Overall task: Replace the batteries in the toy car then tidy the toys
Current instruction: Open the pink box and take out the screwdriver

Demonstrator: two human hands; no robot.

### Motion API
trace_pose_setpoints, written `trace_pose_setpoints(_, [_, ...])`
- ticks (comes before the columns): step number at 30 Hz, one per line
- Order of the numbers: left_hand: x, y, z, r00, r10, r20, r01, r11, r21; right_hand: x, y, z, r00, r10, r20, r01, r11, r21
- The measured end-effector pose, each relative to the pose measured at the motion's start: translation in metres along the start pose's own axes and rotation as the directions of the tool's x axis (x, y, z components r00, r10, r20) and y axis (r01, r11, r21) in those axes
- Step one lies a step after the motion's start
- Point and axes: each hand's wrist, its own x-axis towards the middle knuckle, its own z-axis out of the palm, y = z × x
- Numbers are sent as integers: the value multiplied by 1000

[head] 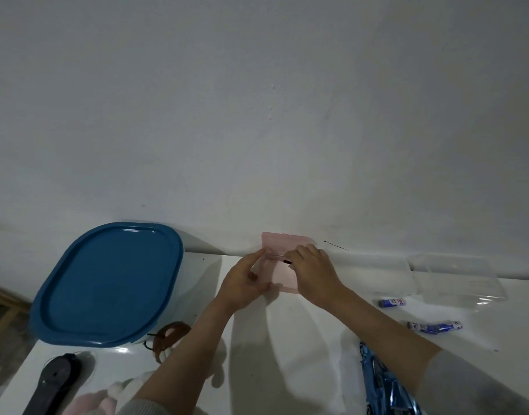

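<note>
a blue-lidded tub [107,283] stood left and batteries [434,326] lay right on the white table [302,339], while both hands, left [245,283] and right [312,272], pinched a pink pouch [282,259], perhaps holding a small tool, and the shiny blue toy car [383,384] lay near the right forearm.

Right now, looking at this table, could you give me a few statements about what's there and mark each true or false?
1. Both hands, left hand and right hand, hold the pink bag. True.
2. The tub's blue lid is off. False: it sits on the tub.
3. Blue batteries lie loose on the table. True.
4. The blue car is inside the tub. False: it lies on the table under the right forearm.
</note>
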Motion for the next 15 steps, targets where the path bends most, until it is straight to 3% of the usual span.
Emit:
trace_pose_setpoints(3, [0, 0, 1, 1000, 9, -1, -8, 999, 34, -8, 11, -6, 998, -34, -53, 41, 989, 142])
trace_pose_setpoints(7, [-3, 4, -1, 1000, 13, -5, -12, 999, 48, -4, 13, -21, 979, 82, -187, -23, 954, 299])
trace_pose_setpoints(11, [-7, 6, 0, 1000, -5, -23, 6, 1000, 23, 2, 11, -21, 949, 76, -307, -22, 984, 176])
trace_pose_setpoints(15, [-12, 9, 2, 998, -32, -49, 32, 999, 17, 7, 12, -9, 948, 83, -307, -52, 993, 108])
